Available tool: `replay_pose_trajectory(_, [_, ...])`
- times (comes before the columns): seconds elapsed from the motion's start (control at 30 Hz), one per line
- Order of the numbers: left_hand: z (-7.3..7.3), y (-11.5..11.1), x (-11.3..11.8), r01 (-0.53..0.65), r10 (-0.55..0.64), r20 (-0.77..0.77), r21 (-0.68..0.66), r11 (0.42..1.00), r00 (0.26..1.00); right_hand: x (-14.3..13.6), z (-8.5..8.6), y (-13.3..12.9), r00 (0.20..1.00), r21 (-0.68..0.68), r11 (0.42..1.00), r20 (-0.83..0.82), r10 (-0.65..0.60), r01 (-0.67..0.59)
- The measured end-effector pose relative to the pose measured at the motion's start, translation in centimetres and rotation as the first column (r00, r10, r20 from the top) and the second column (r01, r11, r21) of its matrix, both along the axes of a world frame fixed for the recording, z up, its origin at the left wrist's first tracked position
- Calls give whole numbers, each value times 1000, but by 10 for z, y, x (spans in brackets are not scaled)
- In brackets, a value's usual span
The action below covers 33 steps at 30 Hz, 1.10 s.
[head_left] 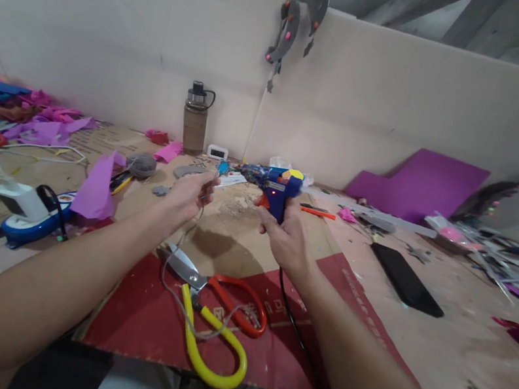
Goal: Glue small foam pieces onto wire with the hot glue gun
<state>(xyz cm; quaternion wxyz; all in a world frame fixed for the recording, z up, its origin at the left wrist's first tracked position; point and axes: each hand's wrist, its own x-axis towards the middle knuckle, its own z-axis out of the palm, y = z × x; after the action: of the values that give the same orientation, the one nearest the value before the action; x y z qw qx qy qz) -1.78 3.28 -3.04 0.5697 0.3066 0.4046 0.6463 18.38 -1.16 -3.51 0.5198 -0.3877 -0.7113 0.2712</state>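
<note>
My right hand (286,231) is wrapped round the handle of a blue hot glue gun (282,192), whose nozzle points left and whose small red light is lit. Across from the nozzle, my left hand (193,195) pinches a small blue piece (223,167) at its fingertips. A thin grey cord (185,235) hangs below that hand and runs down over the scissors (197,282). Those scissors lie partly spread, with one red and one yellow handle, on the red-printed cardboard (132,326) below my hands.
A bottle (195,124) and a small white digital clock (217,152) stand by the white partition. Left are a blue power strip (29,232), grey yarn (141,165) and felt scraps (46,129). A black phone (405,279) and purple sheet (427,186) lie right. The gun's black cable (292,313) trails off the front.
</note>
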Motion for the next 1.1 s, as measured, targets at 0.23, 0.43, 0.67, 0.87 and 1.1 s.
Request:
replay_pose_trajectory(0.23, [0, -4, 5, 26, -26, -39, 14, 1000, 999, 1, -2, -1, 972, 92, 993, 212, -99, 81])
replay_pose_trajectory(0.43, [1, -7, 9, 38, -37, -36, 30, 999, 999, 0, 1, -4, 962, 115, 990, 252, -108, 81])
replay_pose_trajectory(0.67, [4, -10, 12, 42, -40, -50, 38, 998, 998, -1, 1, -5, 951, 127, 988, 284, -124, 91])
replay_pose_trajectory(0.87, [3, -10, 15, 31, -29, -66, 41, 999, 997, -1, 0, -4, 949, 108, 989, 288, -126, 98])
replay_pose_trajectory(1.1, [2, -8, 14, 23, -17, -98, 61, 998, 995, -1, 0, -5, 940, 130, 984, 305, -154, 119])
